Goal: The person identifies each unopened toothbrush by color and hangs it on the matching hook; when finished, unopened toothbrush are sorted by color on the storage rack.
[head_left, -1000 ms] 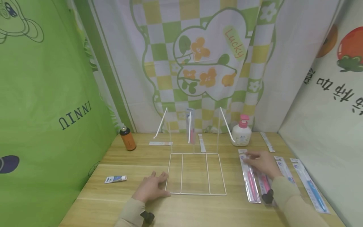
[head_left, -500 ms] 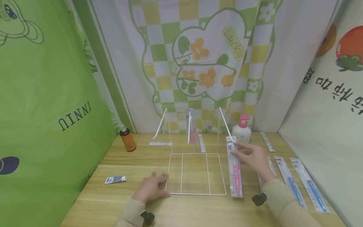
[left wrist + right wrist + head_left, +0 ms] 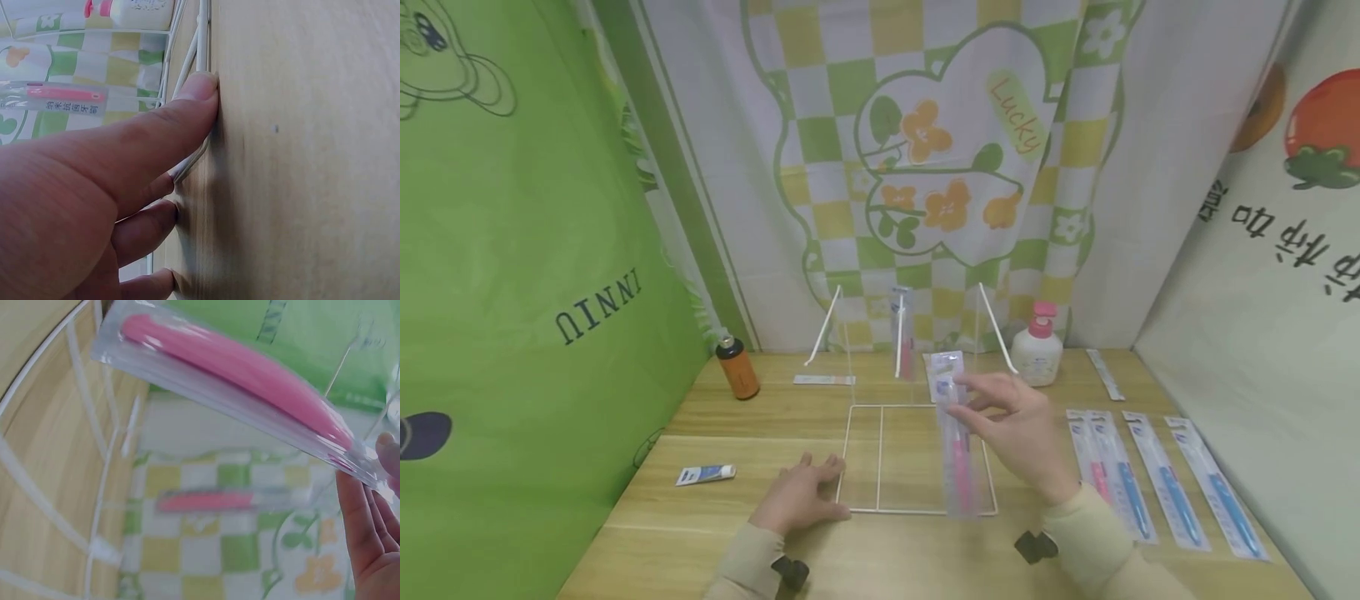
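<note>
My right hand (image 3: 1021, 432) pinches a packaged pink toothbrush (image 3: 961, 471) near the top of its clear wrapper, holding it upright over the right part of a white wire rack (image 3: 881, 458). In the right wrist view the pink handle (image 3: 237, 369) points away from the fingertips. My left hand (image 3: 801, 496) rests with spread fingers at the rack's front left corner. In the left wrist view its thumb (image 3: 199, 87) presses on the base wire, and the other fingertips touch the table. Another packaged pink toothbrush (image 3: 906, 346) hangs on the rack's middle hook (image 3: 900, 333).
Several packaged toothbrushes lie at the right, one pink (image 3: 1097, 475) and the others blue (image 3: 1176, 496). A pink-pump bottle (image 3: 1037, 354) stands behind the right hook. At the left are an orange bottle (image 3: 739, 371) and a small tube (image 3: 705, 475). Narrow white packets (image 3: 824, 380) lie further back.
My right hand has lifted the pink toothbrush from the row at the right and carried it left, over the rack. The left hand has stayed at the rack's corner.
</note>
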Available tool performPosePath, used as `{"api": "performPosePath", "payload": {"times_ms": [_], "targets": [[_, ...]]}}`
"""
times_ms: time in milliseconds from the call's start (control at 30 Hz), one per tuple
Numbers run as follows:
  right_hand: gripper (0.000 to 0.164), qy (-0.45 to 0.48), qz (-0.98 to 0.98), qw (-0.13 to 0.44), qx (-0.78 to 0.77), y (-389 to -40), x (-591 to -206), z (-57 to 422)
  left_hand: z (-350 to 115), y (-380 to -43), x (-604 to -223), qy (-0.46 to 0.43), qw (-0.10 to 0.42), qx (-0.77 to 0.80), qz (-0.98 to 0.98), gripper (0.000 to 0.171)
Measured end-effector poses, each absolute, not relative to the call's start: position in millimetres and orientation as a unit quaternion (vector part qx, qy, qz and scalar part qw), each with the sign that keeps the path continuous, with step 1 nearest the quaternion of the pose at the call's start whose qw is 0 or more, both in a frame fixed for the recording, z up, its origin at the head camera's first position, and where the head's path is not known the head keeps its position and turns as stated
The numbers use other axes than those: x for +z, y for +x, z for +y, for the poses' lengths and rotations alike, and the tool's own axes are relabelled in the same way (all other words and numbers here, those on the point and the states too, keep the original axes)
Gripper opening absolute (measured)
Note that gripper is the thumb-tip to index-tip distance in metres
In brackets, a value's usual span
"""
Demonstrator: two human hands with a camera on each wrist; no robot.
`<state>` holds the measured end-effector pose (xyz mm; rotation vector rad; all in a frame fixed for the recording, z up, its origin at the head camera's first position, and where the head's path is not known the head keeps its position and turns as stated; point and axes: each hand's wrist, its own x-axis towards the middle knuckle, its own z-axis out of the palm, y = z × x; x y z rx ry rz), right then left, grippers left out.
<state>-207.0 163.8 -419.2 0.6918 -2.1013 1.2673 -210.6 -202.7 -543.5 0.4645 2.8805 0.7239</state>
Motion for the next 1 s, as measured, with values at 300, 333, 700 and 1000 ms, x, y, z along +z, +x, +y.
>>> {"api": "performPosePath", "payload": {"times_ms": [300, 333, 700, 1000], "targets": [[0.045, 0.348, -0.687, 0.31, 0.557, -186.2, -397.6, 123.1, -202.6, -211.1, -543.9, 0.155, 0.071, 0.246, 0.954, 0.088], [0.045, 0.355, -0.684, 0.312, 0.555, -185.0, -396.6, 119.9, -202.7, -211.0, -543.8, 0.154, 0.071, 0.247, 0.954, 0.088], [0.046, 0.383, -0.684, 0.321, 0.531, -190.2, -401.8, 103.9, -204.2, -211.1, -544.0, 0.154, 0.074, 0.249, 0.953, 0.088], [0.045, 0.384, -0.687, 0.336, 0.518, -195.9, -402.9, 98.7, -203.6, -210.1, -542.0, 0.156, 0.075, 0.255, 0.951, 0.088]]}}
